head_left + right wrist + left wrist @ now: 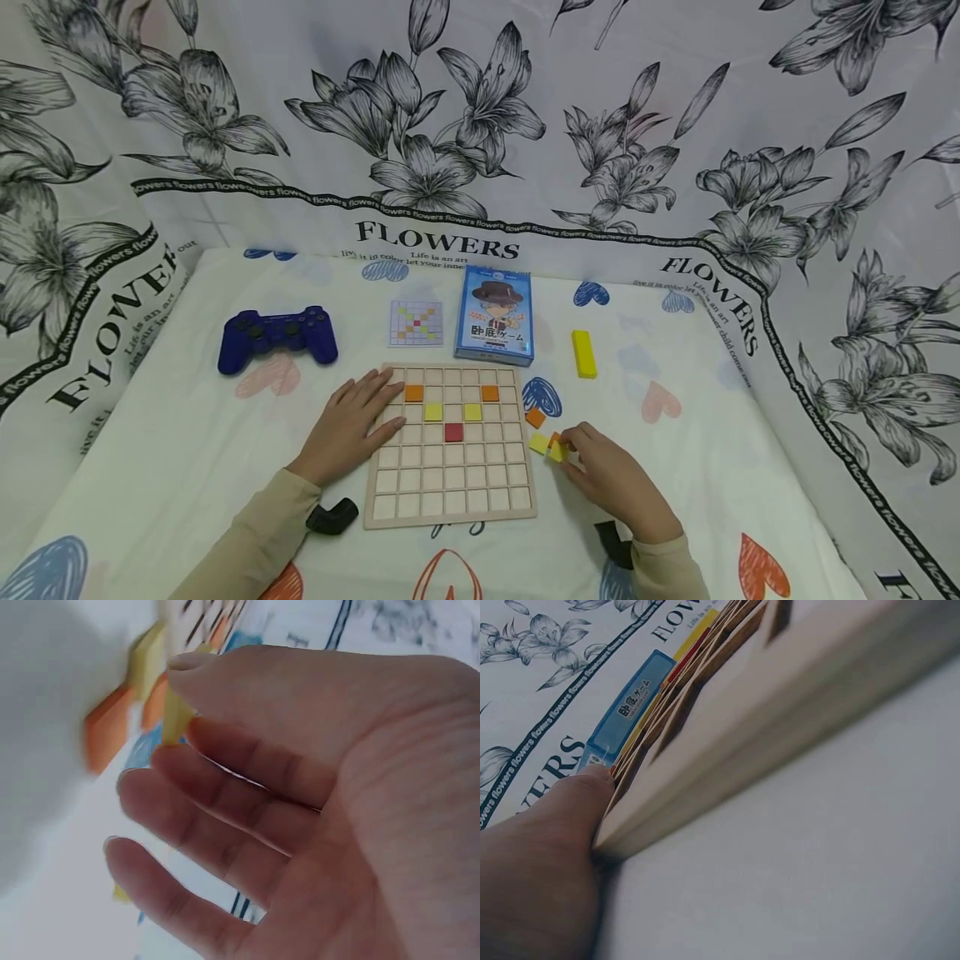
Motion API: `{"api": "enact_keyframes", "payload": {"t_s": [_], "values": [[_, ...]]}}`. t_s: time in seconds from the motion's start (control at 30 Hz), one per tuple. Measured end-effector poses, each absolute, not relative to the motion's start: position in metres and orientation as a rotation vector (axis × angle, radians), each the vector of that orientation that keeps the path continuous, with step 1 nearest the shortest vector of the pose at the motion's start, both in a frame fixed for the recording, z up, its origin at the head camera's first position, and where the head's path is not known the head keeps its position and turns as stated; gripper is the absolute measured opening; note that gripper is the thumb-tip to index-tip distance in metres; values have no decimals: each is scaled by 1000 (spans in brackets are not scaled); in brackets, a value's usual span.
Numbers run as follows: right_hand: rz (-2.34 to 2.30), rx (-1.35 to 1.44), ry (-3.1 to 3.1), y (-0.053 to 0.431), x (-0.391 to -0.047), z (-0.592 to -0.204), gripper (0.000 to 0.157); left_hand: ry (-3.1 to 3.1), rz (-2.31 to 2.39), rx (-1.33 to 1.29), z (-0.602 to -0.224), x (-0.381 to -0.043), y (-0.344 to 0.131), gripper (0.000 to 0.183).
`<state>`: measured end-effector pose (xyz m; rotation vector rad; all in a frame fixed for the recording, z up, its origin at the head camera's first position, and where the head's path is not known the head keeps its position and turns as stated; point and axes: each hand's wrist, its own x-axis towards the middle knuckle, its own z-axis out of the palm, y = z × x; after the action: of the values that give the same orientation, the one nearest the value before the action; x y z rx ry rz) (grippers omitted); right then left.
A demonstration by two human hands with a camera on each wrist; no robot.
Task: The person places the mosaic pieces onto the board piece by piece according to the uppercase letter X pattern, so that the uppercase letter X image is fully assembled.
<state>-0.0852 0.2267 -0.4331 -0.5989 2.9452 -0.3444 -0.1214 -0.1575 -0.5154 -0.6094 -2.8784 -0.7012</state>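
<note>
A wooden grid board (450,481) lies in the middle of the table. Set in its cells are a red tile (453,432), two yellow tiles, one of them the left yellow tile (432,412), and two orange tiles, including the right orange tile (490,393). My left hand (348,429) rests with extended fingers on the board's left edge. Right of the board, my right hand (611,475) pinches a yellow tile (177,716) between thumb and fingertips. Close by lie a loose orange tile (535,417) and another yellow tile (538,444); a further orange tile is partly hidden by the fingers.
Behind the board stand a blue game box (495,321) and a small card with a coloured grid pattern (416,323). A dark blue game controller (278,337) sits at the left. At the right is a yellow bar (584,354). Flower-printed cloth (480,108) surrounds the table.
</note>
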Motion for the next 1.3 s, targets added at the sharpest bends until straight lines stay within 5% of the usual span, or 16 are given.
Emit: {"api": "enact_keyframes", "payload": {"t_s": [0.57,1.3], "values": [[-283,-1207,2853,138,-109,-419,28,-2894,-697,-603,-517,-122,-158,62],[-117,-1452,2714,91,-116,-450,16,-2902,-685,-601,-515,-122,-157,61]]}}
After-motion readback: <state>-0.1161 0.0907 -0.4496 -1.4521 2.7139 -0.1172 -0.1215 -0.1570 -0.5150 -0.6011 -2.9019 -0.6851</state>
